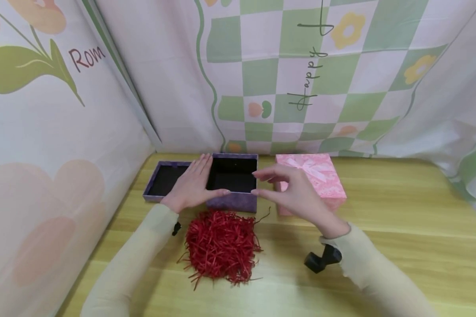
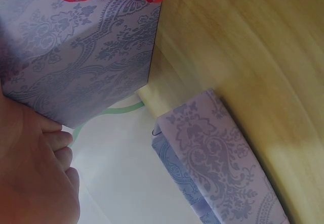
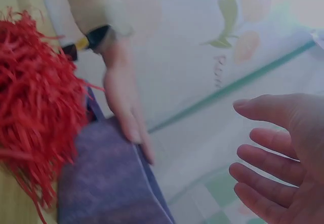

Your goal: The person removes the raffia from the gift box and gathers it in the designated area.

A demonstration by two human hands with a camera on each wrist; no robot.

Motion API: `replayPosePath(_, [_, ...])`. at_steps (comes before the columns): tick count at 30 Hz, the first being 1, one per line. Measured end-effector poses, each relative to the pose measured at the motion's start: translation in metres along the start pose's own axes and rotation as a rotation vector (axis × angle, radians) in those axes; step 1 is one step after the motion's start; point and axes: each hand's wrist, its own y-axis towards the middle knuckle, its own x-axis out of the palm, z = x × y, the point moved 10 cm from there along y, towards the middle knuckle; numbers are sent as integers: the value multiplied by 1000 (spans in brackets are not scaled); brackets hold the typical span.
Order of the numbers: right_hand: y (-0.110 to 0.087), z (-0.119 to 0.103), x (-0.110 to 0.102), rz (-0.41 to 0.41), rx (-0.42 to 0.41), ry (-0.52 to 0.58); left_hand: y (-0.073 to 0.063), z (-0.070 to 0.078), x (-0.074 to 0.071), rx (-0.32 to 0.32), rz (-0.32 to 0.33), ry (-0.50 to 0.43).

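A purple patterned gift box (image 1: 232, 202) stands uncovered near the back of the table, its inside black. My left hand (image 1: 192, 182) rests along its left side with straight fingers, the thumb reaching over the front rim. At the box's right front corner is my right hand (image 1: 295, 189), fingers loosely bent and thumb apart from them. In the right wrist view nothing lies between those fingers (image 3: 268, 171). Red shredded paper (image 1: 222, 246) forms a heap just in front of the box.
Left of the box lies its purple lid (image 1: 152, 197), black inside facing up and partly behind my left hand. A pink gift box (image 1: 331, 187) with a ribbon bow stands on the right, partly covered by my right hand. Printed curtains (image 1: 258, 79) border the wooden table (image 1: 400, 211).
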Motion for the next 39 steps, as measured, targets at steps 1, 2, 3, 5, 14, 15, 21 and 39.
replayPosePath(1, [-1,3,-6,14,19,-4,0,0,0,3,1,3])
replayPosePath(2, [-2,6,-12,26,35,-10,0,0,0,6,2,5])
replayPosePath(3, [-3,9,-18,36,49,-10,0,0,0,8,1,8])
replayPosePath(5, [-5,14,-29,53,73,-22,0,0,0,11,1,13])
replayPosePath(14, [-20,39,-80,125,199,-50,-2,1,-4,3,-6,-26])
replayPosePath(15, [-23,43,-84,129,223,-52,-2,0,-5,2,-9,-28])
replayPosePath(21, [-38,66,-106,155,312,-72,-1,-2,-11,-1,-12,-35])
replayPosePath(39, [-70,109,-160,170,462,-169,-4,80,-63,55,197,-518])
